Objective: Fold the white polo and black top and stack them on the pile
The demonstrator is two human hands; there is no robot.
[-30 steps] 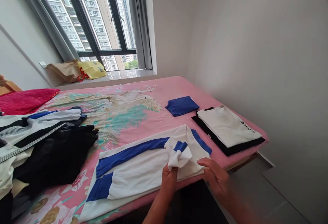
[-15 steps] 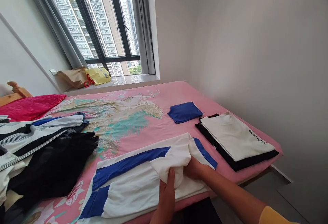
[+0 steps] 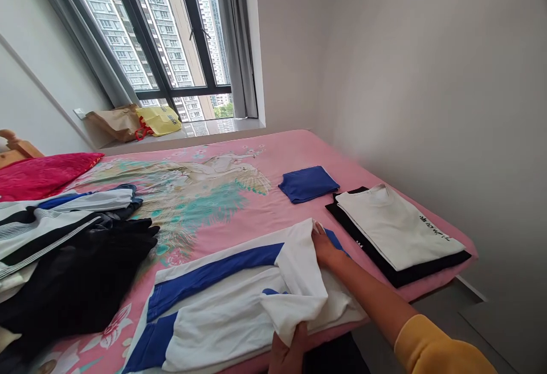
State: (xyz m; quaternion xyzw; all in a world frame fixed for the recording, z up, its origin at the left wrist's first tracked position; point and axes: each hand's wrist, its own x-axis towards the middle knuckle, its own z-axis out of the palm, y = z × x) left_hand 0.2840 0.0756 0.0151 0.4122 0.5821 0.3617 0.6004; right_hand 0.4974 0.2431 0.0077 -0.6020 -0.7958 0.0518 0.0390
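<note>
White shirt with blue bands, laid lengthwise on the near edge of a pink bed, between a loose pile of clothes on our left and a folded stack on our right. We expect it to be light, soft and limp, not fragile and hardly slippery, with creases forming easily. At its left end the layers lie flat, so a spread palm would suit them best. Toward its right end a loose white flap folds over itself; we would hold that by its doubled edges or corners, since a single layer would probably sag. Our left hand has its grip pinching the flap's near corner. Our right hand touches the fold's far edge; its fingers are partly hidden, so we cannot tell whether that grip pinches. Compared with half a second ago, our left hand sits nearer to us, the flap is drawn out longer with a bit of blue showing, and our right hand is farther from us.
</note>
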